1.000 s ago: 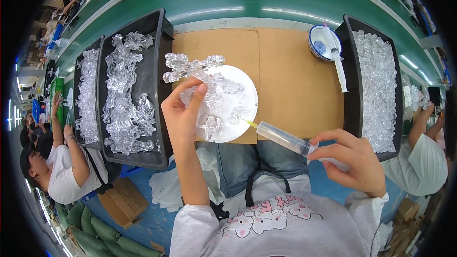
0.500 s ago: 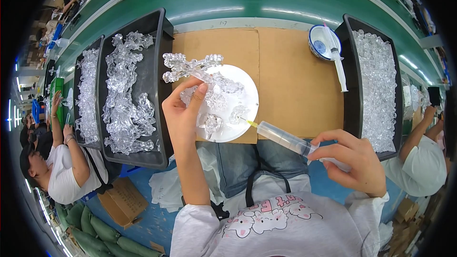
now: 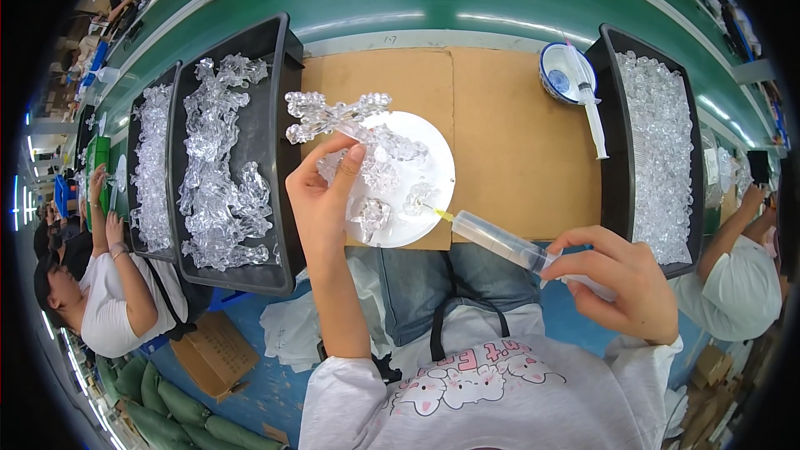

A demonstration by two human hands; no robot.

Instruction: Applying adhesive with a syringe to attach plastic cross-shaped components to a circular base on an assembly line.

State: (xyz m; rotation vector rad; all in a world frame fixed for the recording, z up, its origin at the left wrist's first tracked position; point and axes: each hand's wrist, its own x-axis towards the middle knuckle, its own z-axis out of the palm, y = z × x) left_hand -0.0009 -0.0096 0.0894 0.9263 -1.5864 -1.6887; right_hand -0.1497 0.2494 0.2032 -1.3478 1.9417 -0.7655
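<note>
My left hand (image 3: 323, 197) grips a clear plastic crystal piece (image 3: 337, 117) with branching arms, holding it over a white round plate (image 3: 437, 160). Small clear crystal bits lie on that plate. My right hand (image 3: 617, 282) holds a clear syringe (image 3: 498, 242) by its barrel and plunger end. The syringe's yellow tip points at a small clear piece (image 3: 419, 197) on the plate, close to it or just touching.
A black tray (image 3: 275, 75) of clear crystal branches stands at the left, with another black tray (image 3: 137, 112) beyond it. At the right, a black tray (image 3: 612, 75) holds small clear beads. A blue-and-white bowl (image 3: 560, 73) with a second syringe (image 3: 592, 112) sits at the back. Other people work on both sides.
The syringe tip has moved slightly nearer the small piece on the plate. My left hand has kept its grip on the crystal piece.
</note>
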